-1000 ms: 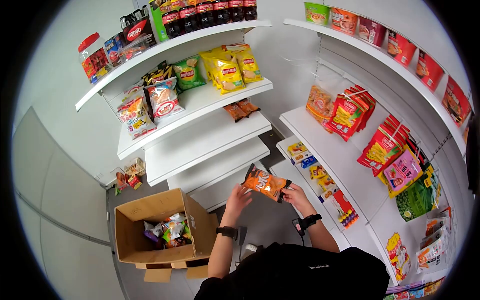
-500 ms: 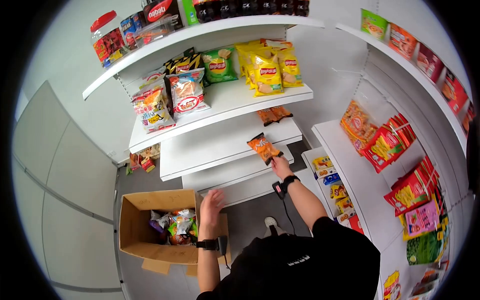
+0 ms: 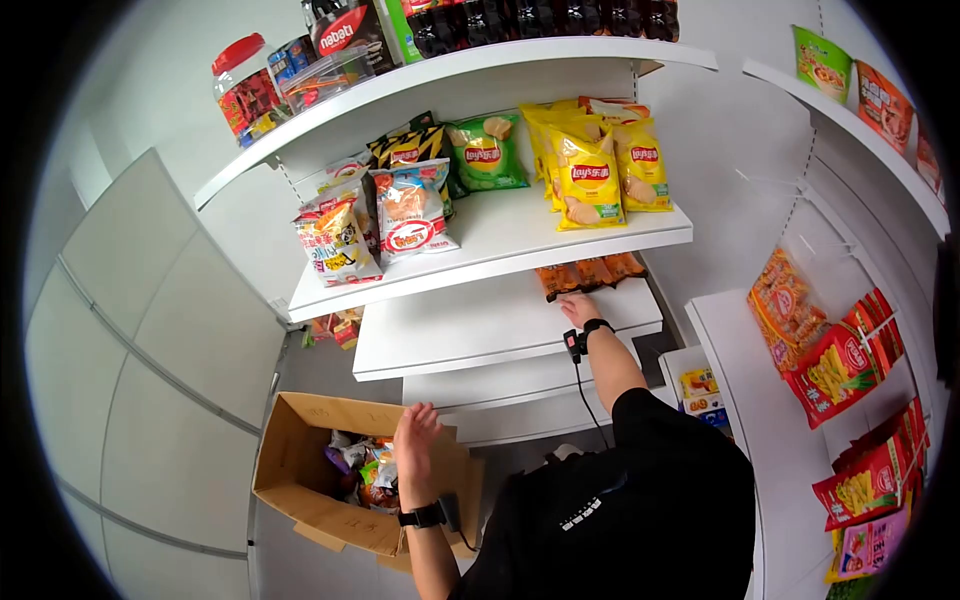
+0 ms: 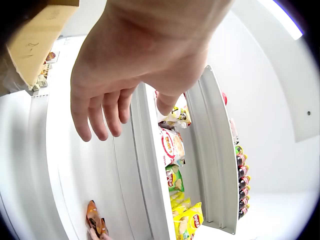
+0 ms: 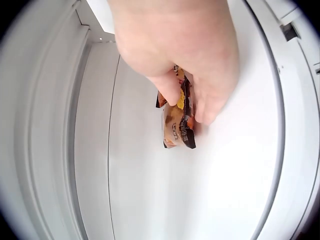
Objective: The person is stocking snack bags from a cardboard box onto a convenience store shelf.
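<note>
My right hand (image 3: 580, 312) reaches onto the second shelf (image 3: 450, 325) and pinches an orange snack bag (image 3: 556, 280) at the left end of a row of similar orange bags (image 3: 625, 266). In the right wrist view the thumb and fingers of that hand (image 5: 185, 65) grip the bag (image 5: 175, 122) from both sides, over the white shelf surface. My left hand (image 3: 415, 440) is raised beside the cardboard box (image 3: 330, 515), holding nothing; in the left wrist view its fingers (image 4: 102, 107) hang relaxed and apart.
Colourful snack bags (image 3: 375, 470) lie inside the box. Above the second shelf, chip bags (image 3: 590, 180) stand on the upper shelf (image 3: 500, 240), whose front edge overhangs my right hand. A side rack (image 3: 745, 370) with red snack packs (image 3: 845, 375) stands at the right.
My right hand has carried the orange bag forward onto the second shelf, beside the others there. My left hand let go of the bag and moved left toward the box. The head view has shifted.
</note>
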The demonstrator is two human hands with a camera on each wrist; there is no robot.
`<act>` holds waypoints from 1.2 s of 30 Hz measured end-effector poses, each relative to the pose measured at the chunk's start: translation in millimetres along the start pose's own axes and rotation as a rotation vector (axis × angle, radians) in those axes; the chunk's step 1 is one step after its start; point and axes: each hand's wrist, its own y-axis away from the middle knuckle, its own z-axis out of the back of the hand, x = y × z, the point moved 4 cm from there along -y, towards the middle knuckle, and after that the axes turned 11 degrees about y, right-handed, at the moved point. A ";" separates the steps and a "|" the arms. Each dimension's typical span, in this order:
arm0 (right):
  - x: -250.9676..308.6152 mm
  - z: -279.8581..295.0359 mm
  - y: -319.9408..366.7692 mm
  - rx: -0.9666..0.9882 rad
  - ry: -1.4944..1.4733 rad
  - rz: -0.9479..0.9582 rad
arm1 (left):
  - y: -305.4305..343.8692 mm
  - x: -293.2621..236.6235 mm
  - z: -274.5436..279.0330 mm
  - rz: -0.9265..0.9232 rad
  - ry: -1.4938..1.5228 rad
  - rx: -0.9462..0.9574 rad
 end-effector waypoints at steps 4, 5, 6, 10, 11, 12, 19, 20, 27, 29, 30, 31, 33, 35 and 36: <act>38.6 10.5 15.5 -0.037 -0.831 -0.485 | 5.8 22.0 6.2 0.051 0.005 0.020; 40.8 8.1 23.9 -0.063 -0.850 -0.530 | 9.0 21.5 7.1 0.056 0.001 0.015; 44.9 6.2 31.8 -0.088 -0.895 -0.562 | 12.4 20.0 7.9 0.062 -0.003 0.009; 50.1 -8.3 70.3 -0.176 -0.964 -0.611 | 31.8 -6.4 1.0 0.085 -0.005 -0.030; 57.3 -14.2 83.9 -0.160 -1.006 -0.599 | 39.1 -13.2 0.4 0.099 -0.008 -0.043; 63.6 -19.5 96.9 -0.147 -1.053 -0.615 | 44.8 -19.6 -0.3 0.104 -0.004 -0.038; 123.5 -51.9 214.6 -0.084 -1.220 -0.622 | 72.8 -31.4 -0.8 0.218 -0.036 0.037; 135.1 -52.7 235.3 -0.065 -1.162 -0.590 | 77.5 -28.9 -3.9 0.243 -0.042 0.056; 210.8 -46.1 360.0 -0.038 -1.242 -0.546 | 111.3 -1.9 18.2 0.361 -0.028 0.113; 244.3 -38.7 385.2 -0.078 -1.289 -0.559 | 132.7 -4.2 37.7 0.377 -0.006 0.037; 253.4 -35.1 397.2 -0.082 -1.314 -0.526 | 143.1 -6.8 48.2 0.367 -0.018 0.003; 260.9 -35.2 407.5 -0.072 -1.341 -0.499 | 151.9 -8.0 63.0 0.354 -0.006 -0.021; 281.1 -33.4 428.7 -0.124 -1.344 -0.558 | 176.6 -15.1 89.3 0.321 0.005 -0.084; 284.2 -35.9 451.2 -0.103 -1.343 -0.569 | 203.6 -18.9 121.5 0.292 0.019 -0.155; 286.9 -37.4 464.4 -0.080 -1.334 -0.582 | 223.4 -25.3 125.3 0.227 0.037 -0.170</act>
